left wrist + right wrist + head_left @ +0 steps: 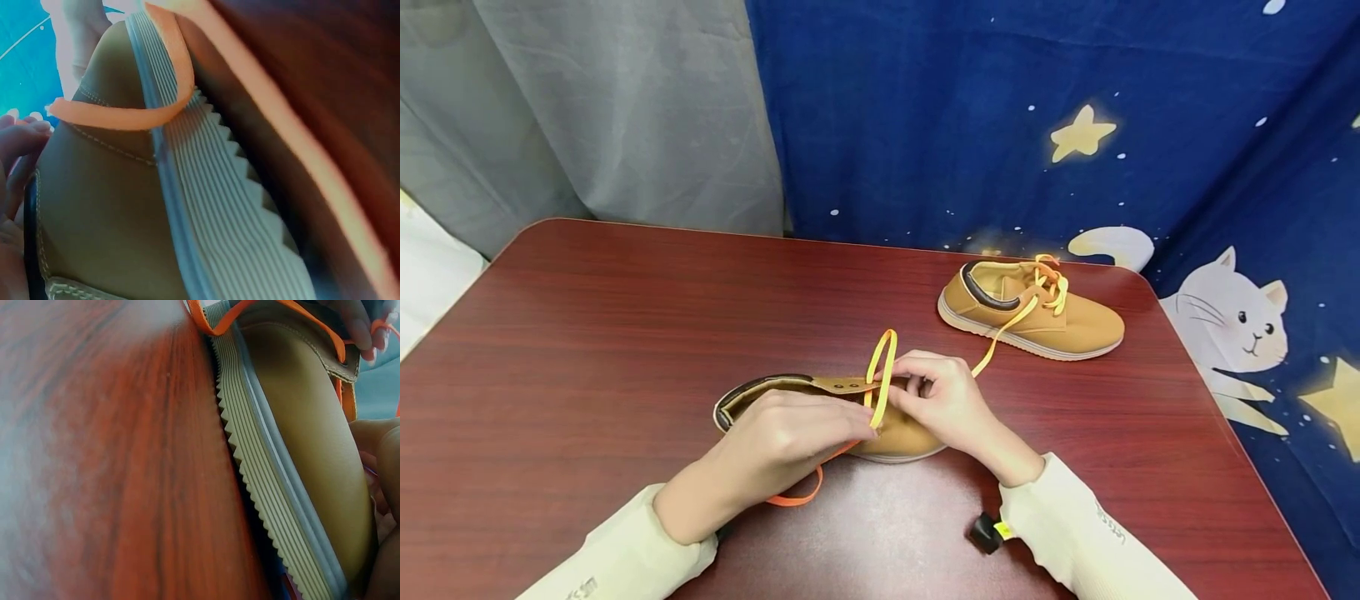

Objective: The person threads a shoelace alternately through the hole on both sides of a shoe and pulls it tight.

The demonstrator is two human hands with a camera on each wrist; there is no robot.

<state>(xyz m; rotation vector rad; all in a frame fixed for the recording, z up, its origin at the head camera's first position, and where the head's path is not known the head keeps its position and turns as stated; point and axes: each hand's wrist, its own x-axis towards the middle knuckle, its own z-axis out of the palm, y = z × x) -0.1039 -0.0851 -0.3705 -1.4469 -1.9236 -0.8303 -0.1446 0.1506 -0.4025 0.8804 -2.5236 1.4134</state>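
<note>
A tan shoe (898, 433) lies lengthwise on the table with its toe to the right, under both hands. Its shoelace (891, 354), yellow on one face and orange on the other, stands up in a loop over the eyelets. At the near side of the shoe opening, my left hand (782, 437) pinches the shoelace. My right hand (943, 400) is over the front of the shoe, thumb and forefinger drawn together on the shoelace by the far eyelet flap; its fingertips are partly hidden. In the left wrist view, an orange stretch of shoelace (125, 117) crosses the shoe's side.
A second tan shoe (1075, 321), laced in yellow and orange, stands at the back right of the dark red table (647, 333). A yellow lace runs from it towards my right hand. Grey and blue curtains (917, 125) hang behind. A small black device (985, 533) is by my right cuff.
</note>
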